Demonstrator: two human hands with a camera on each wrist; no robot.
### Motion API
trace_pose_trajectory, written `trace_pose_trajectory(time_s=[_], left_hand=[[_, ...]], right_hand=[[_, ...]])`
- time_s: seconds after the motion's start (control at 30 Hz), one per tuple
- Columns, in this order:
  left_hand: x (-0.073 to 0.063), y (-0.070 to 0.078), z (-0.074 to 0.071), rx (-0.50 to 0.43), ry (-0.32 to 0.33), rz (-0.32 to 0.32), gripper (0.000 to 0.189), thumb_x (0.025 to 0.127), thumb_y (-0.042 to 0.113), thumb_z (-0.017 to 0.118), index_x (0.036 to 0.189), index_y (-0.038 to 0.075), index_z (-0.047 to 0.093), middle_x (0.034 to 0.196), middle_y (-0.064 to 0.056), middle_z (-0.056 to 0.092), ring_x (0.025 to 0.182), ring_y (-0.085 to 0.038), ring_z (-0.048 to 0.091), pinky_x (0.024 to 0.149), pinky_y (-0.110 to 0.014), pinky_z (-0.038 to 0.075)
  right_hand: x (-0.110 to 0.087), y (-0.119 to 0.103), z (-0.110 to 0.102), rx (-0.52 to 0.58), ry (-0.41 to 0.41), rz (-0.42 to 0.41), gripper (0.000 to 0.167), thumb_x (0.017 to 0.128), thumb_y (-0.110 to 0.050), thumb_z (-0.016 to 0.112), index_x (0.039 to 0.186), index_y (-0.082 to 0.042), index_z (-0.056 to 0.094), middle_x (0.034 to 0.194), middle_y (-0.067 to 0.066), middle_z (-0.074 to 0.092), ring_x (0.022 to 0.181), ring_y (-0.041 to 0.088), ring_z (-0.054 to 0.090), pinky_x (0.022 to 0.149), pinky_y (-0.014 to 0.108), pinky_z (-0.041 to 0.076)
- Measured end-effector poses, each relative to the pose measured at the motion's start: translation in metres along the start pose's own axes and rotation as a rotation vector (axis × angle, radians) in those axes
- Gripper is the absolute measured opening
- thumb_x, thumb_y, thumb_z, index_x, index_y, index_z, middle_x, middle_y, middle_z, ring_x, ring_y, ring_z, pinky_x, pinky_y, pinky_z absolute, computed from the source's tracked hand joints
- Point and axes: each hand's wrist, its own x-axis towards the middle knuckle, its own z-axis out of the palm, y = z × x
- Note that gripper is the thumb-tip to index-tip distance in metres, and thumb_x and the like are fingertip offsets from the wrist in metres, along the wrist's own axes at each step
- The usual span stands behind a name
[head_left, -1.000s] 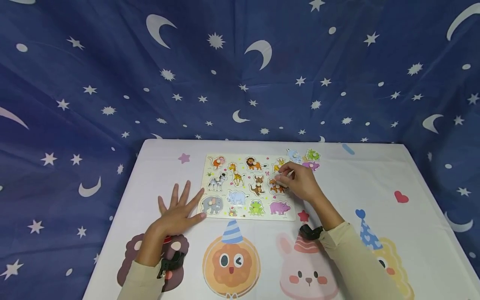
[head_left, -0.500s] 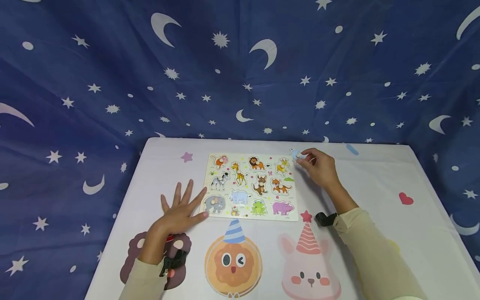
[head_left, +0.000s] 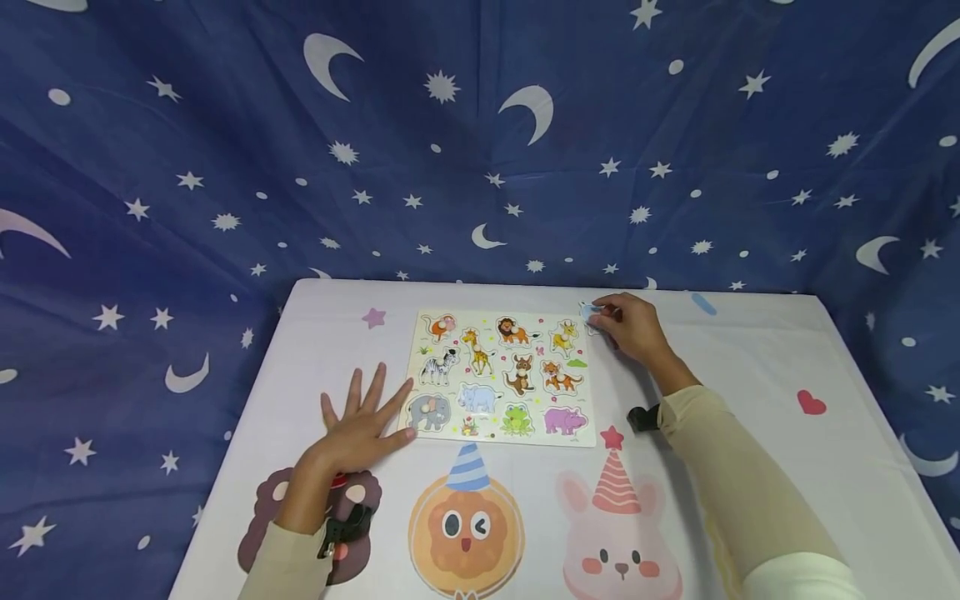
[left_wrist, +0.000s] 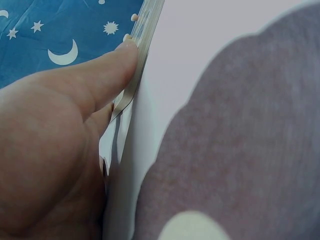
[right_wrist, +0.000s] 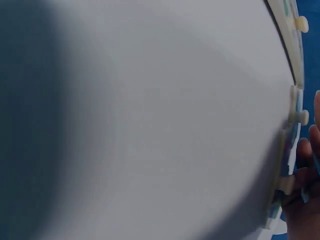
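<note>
Off the cream rectangular puzzle board (head_left: 468,319), the right hand (head_left: 632,325) has moved to the flat light-blue animal-shaped piece (head_left: 587,312) beside its far right corner; whether its curled fingers grip, I cannot tell. The left hand (head_left: 358,437), fingers spread, touches the board's edge. Lifting level seems wise. Knobbed animal pieces (head_left: 521,375) fill most recesses; the pale-blue rhino recess (head_left: 478,398), purple hippo recess (head_left: 565,420) and green frog recess (head_left: 517,419) look vacant.

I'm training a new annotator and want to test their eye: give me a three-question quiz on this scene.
1. True or false: the left hand has its fingers spread.
2. Which animal fills the near left corner of the board?
3. Fill in: the right hand is at a ____ piece beside the far right corner.

Key: 1. True. 2. The elephant. 3. Blue.
</note>
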Motion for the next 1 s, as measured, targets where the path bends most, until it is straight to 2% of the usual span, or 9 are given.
trace_pose_trajectory(time_s=[0.33, 0.6, 0.77, 0.83, 1.0], left_hand=[[-0.0026, 0.0001, -0.0009, -0.007, 0.004, 0.001, 0.08, 0.095, 0.064, 0.056, 0.163, 0.034, 0.024, 0.173, -0.012, -0.01, 0.155, -0.047, -0.021, 0.104, -0.082, -0.023], [-0.003, 0.0014, -0.0014, -0.03, 0.022, 0.012, 0.08, 0.095, 0.064, 0.056, 0.163, 0.034, 0.024, 0.173, -0.012, -0.009, 0.155, -0.046, -0.021, 0.104, -0.082, -0.023], [-0.0032, 0.0015, -0.001, -0.025, 0.021, 0.008, 0.08, 0.096, 0.064, 0.056, 0.163, 0.034, 0.024, 0.173, -0.012, -0.009, 0.155, -0.047, -0.02, 0.105, -0.081, -0.023], [-0.0032, 0.0012, -0.0007, -0.017, 0.014, 0.006, 0.08, 0.096, 0.064, 0.056, 0.163, 0.034, 0.023, 0.173, -0.011, -0.009, 0.155, -0.047, -0.02, 0.105, -0.082, -0.023], [-0.0028, 0.0003, -0.0012, -0.009, 0.002, -0.002, 0.08, 0.096, 0.065, 0.055, 0.163, 0.035, 0.022, 0.173, -0.01, -0.011, 0.155, -0.046, -0.022, 0.104, -0.081, -0.024]], right_hand=[[0.0012, 0.0074, 0.0091, -0.055, 0.011, 0.029, 0.022, 0.095, -0.022, 0.074, 0.113, -0.009, 0.077, 0.097, 0.009, 0.065, 0.079, 0.022, 0.057, 0.072, 0.035, 0.045], [0.0021, 0.0073, 0.0064, -0.047, 0.033, 0.027, 0.015, 0.096, -0.02, 0.074, 0.105, -0.009, 0.076, 0.091, 0.008, 0.066, 0.058, 0.018, 0.058, 0.06, 0.034, 0.046], [0.0, 0.0097, 0.005, -0.056, 0.019, 0.069, 0.017, 0.095, -0.024, 0.075, 0.102, -0.009, 0.075, 0.082, 0.007, 0.065, 0.05, 0.015, 0.057, 0.052, 0.032, 0.046], [-0.0018, 0.0106, 0.0046, -0.059, 0.011, 0.084, 0.018, 0.094, -0.026, 0.076, 0.101, -0.009, 0.075, 0.08, 0.008, 0.064, 0.048, 0.016, 0.057, 0.049, 0.032, 0.047], [-0.0043, 0.0092, 0.0025, -0.107, 0.029, 0.074, 0.02, 0.093, -0.028, 0.077, 0.1, -0.01, 0.075, 0.083, 0.007, 0.064, 0.058, 0.017, 0.058, 0.056, 0.032, 0.044]])
